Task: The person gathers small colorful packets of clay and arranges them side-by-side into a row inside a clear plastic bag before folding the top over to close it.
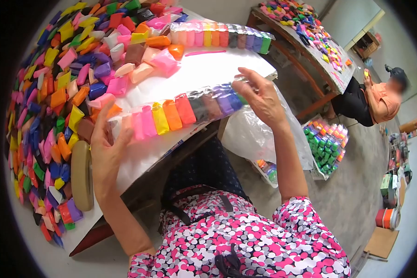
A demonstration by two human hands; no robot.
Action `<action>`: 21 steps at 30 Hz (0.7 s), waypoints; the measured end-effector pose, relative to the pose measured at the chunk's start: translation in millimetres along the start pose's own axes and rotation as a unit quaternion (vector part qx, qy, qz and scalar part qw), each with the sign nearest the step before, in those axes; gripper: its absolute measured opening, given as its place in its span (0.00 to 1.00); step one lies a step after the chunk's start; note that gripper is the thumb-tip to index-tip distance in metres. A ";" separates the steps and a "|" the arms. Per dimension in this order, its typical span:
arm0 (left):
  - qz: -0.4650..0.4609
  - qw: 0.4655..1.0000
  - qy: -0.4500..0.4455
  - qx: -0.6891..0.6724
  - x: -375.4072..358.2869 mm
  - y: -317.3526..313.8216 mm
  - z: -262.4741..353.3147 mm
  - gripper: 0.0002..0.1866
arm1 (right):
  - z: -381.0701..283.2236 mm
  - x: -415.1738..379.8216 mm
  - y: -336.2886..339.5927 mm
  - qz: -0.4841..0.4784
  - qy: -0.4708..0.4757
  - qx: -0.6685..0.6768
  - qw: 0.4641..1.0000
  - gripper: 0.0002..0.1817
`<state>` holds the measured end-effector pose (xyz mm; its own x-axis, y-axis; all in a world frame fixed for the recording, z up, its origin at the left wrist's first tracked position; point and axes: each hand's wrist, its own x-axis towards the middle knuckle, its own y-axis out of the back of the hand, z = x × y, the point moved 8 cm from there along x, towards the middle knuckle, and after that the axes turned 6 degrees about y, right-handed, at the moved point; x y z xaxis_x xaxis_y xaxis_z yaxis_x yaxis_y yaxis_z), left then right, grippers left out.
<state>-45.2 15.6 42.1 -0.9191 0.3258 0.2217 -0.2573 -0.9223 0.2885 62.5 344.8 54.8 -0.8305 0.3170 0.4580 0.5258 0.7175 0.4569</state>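
Note:
A long clear-wrapped pack of coloured modelling clay blocks (pixel 173 114) runs across the near edge of the white tabletop, between my two hands. My left hand (pixel 107 143) curves round its left end, by the peach and pink blocks, thumb and fingers on either side. At the other end, my right hand (pixel 262 99) has bent fingers on the wrapping beside the blue and green blocks; its index finger is raised. A similar wrapped pack (pixel 220 37) lies farther back on the table. Between the packs is a thin pink strip (pixel 205 53).
Loose wrapped clay blocks (pixel 55 106) heap over the table's left side, beside an olive-brown curved object (pixel 82 176). A clear plastic bag (pixel 282 134) hangs at right, near a floor basket of packs (pixel 328 148). Another person (pixel 380 99) sits by a second heaped table (pixel 306 37).

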 end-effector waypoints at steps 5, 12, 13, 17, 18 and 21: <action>0.058 0.990 -0.103 -0.073 -15.3 6.0 21.8 0.36 | -22.9 2.3 -4.3 -0.058 0.050 0.133 0.988 0.33; 0.015 0.978 -0.118 0.170 -23.5 0.1 10.5 0.37 | -9.9 5.5 -14.4 -0.054 0.099 0.118 0.987 0.37; 0.025 0.990 -0.097 0.103 -21.7 1.8 10.1 0.37 | -5.1 4.7 -17.1 -0.046 0.076 0.137 0.987 0.38; 0.058 0.995 -0.062 -0.042 -25.2 4.0 16.1 0.36 | -1.6 7.3 -16.8 -0.057 0.038 0.099 0.993 0.40; 0.064 0.995 -0.068 -0.046 -27.2 6.1 18.5 0.36 | 0.5 7.6 -16.0 -0.067 0.024 0.085 0.994 0.40; -0.006 0.994 -0.041 0.104 -45.4 1.0 3.0 0.34 | 3.3 18.2 -4.4 -0.037 0.064 0.061 0.995 0.37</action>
<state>-2.8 0.4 35.2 -0.8864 0.3610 0.2898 -0.1937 -0.8578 0.4760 44.4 349.4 58.5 -0.8314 0.1844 0.5242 0.4318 0.8082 0.4005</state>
